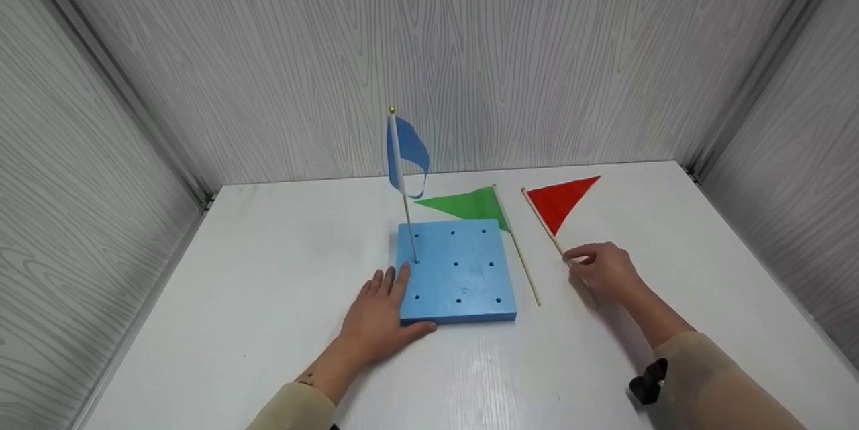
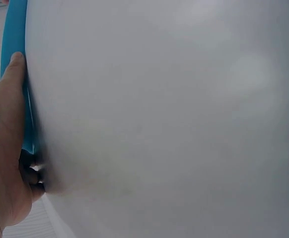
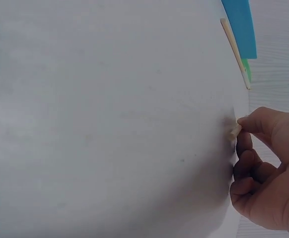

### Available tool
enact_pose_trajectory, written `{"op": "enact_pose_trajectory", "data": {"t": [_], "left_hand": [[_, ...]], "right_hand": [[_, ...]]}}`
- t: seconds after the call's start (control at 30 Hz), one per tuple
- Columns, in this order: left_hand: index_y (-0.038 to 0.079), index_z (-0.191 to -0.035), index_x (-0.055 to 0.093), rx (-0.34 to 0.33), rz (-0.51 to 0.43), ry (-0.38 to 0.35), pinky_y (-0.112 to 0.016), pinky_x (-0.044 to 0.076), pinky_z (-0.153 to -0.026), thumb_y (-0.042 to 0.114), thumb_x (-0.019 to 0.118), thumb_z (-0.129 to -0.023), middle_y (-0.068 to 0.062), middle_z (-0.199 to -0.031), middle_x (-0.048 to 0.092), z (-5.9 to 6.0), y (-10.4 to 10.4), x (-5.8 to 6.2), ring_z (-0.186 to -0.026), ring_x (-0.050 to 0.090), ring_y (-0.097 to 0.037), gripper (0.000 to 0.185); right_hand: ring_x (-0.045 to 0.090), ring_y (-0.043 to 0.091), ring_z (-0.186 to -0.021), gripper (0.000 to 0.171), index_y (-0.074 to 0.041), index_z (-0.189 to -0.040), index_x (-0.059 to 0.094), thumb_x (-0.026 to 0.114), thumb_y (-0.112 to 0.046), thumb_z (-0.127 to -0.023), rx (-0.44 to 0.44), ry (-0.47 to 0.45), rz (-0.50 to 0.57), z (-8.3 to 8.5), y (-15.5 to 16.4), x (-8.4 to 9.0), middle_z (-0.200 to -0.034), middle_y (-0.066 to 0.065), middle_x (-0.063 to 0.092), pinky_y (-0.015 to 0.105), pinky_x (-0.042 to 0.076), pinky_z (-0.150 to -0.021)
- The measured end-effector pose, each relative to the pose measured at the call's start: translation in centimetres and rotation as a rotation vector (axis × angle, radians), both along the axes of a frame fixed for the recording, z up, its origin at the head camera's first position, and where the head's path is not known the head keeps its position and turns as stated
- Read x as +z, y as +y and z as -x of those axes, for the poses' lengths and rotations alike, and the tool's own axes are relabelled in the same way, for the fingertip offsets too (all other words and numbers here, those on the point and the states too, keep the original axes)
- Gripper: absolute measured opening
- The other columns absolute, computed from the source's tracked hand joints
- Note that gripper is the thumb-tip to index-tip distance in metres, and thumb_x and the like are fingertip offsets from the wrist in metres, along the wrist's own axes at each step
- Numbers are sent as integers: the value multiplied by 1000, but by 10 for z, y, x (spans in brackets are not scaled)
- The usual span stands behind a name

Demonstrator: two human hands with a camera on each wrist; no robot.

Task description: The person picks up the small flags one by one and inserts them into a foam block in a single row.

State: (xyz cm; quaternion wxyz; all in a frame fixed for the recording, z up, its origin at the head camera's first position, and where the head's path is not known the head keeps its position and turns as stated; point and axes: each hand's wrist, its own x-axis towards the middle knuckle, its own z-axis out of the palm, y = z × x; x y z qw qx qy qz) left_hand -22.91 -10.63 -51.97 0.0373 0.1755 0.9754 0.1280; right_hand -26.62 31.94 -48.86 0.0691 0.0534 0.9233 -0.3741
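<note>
Left hand (image 1: 377,319) is lying flat, fingers straight, bracing the square blue foam peg block (image 1: 458,271); right hand (image 1: 606,272) is pinching the red triangular flag's wooden stick (image 1: 554,238).

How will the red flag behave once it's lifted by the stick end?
The red flag will probably feel very light: thin stick, small cloth triangle. Pinched near its end by the right hand, the stick may sag or wobble. The cloth will likely flop, as the blue flag curls in the foam block.

I can read no text, label, brand or number anywhere here. My flags, block and table are all plain.
</note>
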Motion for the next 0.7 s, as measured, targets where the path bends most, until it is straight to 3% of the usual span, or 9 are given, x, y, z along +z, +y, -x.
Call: {"op": "enact_pose_trajectory", "data": {"t": [0.2, 0.43, 0.57, 0.7], "left_hand": [[11, -172, 15, 0, -6, 5, -54, 22, -128, 88, 53, -88, -21, -173, 25, -1, 0, 0, -160, 21, -41, 120], [11, -171, 15, 3, -8, 10, -54, 22, -128, 87, 54, -88, -22, -172, 25, 0, 1, 0, -160, 21, -41, 120], [11, -172, 14, 3, -2, 10, -54, 22, -128, 88, 53, -88, -22, -173, 25, 0, 2, 0, -160, 21, -41, 121], [11, -172, 14, -1, -4, 9, -54, 22, -128, 89, 52, -88, -22, -173, 25, 2, 3, 0, -160, 21, -42, 121]], "right_hand": [[62, 28, -98, 45, -7, -146, 63, 65, -19, -102, -42, -2, 87, 1, 5, 1, -126, 20, 67, 30, 56, -75], [57, 31, -125, 48, -3, -149, 60, 63, -25, -107, -49, 24, 250, 4, 9, 9, -143, 22, 61, 36, 51, -97], [59, 31, -117, 45, -1, -147, 61, 63, -23, -108, -3, 74, 342, 5, 10, 16, -132, 18, 67, 36, 51, -94], [59, 25, -102, 38, -1, -141, 64, 63, -19, -107, 38, 125, 390, 5, 6, 26, -115, 4, 71, 35, 52, -85]]}}
